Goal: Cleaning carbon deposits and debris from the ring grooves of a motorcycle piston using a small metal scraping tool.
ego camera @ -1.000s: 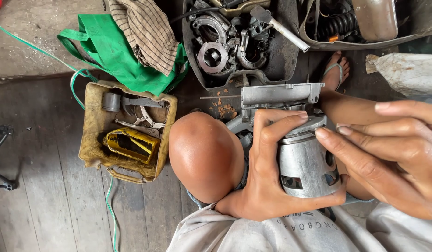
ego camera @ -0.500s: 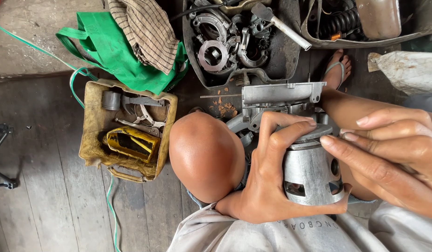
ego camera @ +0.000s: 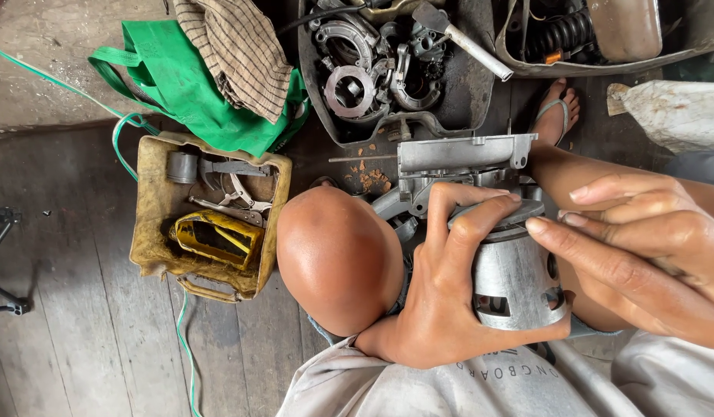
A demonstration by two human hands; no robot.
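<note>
My left hand point(ego camera: 442, 286) grips a grey metal piston point(ego camera: 515, 278), a cylinder with side holes, held over my lap beside my bent knee point(ego camera: 338, 259). Its fingers curl over the piston's top rim. My right hand point(ego camera: 642, 255) comes in from the right with fingers stretched out, the fingertips touching the piston's top edge. Just behind the piston stands a grey cast metal engine casing point(ego camera: 465, 158) on the floor.
A dirty yellow tub point(ego camera: 152, 208) holding pliers and small tools sits on the left of the wooden floor. Behind it lie a green bag point(ego camera: 179, 85) and a checked cloth point(ego camera: 237, 50). A dark tray point(ego camera: 465, 85) of engine parts and a foot in a sandal point(ego camera: 556, 112) are at the back.
The piston has shifted slightly right and down in my left hand. My right hand's fingers have slid along its top rim. The view moved a little.
</note>
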